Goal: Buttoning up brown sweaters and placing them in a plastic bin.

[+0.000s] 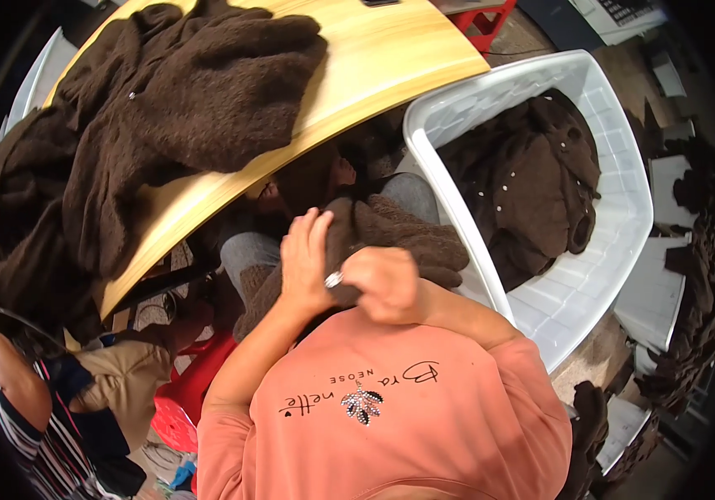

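A dark brown fleece garment [349, 225] lies over my lap. My left hand [299, 267] rests at its edge, fingers stretched out and close together; the thumb side is partly hidden. My right hand [387, 283] is closed in a fist just right of it, slightly blurred. A small shiny silver piece [334, 280] shows between the two hands, by the right fingertips. Whether it is a snap or part of a tool, I cannot tell.
A yellow wooden table [391, 58] bears a heap of brown fleece garments [191, 92]. At my right stands a white plastic tub [624, 217] holding brown garments with snaps [532, 183]. Another person's arm [12, 367] is at lower left, near a red stool [182, 408].
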Motion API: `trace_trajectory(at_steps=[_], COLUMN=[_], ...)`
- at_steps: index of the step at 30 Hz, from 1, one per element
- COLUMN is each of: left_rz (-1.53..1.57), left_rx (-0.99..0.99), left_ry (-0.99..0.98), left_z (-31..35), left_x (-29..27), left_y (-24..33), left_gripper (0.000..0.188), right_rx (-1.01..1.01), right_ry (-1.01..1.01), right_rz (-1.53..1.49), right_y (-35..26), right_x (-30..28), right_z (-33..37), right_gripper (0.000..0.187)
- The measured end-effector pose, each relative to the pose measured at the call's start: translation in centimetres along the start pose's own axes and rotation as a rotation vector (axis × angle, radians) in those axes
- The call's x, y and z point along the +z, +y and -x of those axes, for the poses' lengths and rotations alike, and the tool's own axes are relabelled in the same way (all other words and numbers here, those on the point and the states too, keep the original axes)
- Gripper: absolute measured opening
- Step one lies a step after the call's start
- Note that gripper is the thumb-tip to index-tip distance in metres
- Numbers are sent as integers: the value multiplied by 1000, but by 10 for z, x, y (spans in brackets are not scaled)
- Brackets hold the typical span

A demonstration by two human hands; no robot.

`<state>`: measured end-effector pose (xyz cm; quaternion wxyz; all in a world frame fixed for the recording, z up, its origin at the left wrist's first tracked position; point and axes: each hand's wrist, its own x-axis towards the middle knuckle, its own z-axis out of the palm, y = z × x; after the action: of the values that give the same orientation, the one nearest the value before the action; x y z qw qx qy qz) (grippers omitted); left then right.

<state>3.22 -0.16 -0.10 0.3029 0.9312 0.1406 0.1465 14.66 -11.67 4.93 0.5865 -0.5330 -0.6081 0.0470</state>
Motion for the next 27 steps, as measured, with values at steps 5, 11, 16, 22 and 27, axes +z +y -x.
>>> trace_trajectory(at_steps=[5,11,16,22,27], left_rz=[-326,907,882,760,510], left_rx=[-334,-538,-351,-521,-24], left_ry=[-405,-531,-562,65,-132], left_z=[6,-9,7,8,-47], left_x=[31,62,64,12,-30], left_y=[-35,-42,-62,-12,-36], left_gripper=[109,122,68,37,45], right_rx=[519,1077,908,548,816], right_ry=[-575,-451,4,-135,492], right_rz=[793,605,-418,-464,-110], right_y=[27,45,49,46,25], right_x=[-22,-38,-5,-21,-75], right_z=[28,98,53,38,72], right_gripper=[39,45,39,51,23])
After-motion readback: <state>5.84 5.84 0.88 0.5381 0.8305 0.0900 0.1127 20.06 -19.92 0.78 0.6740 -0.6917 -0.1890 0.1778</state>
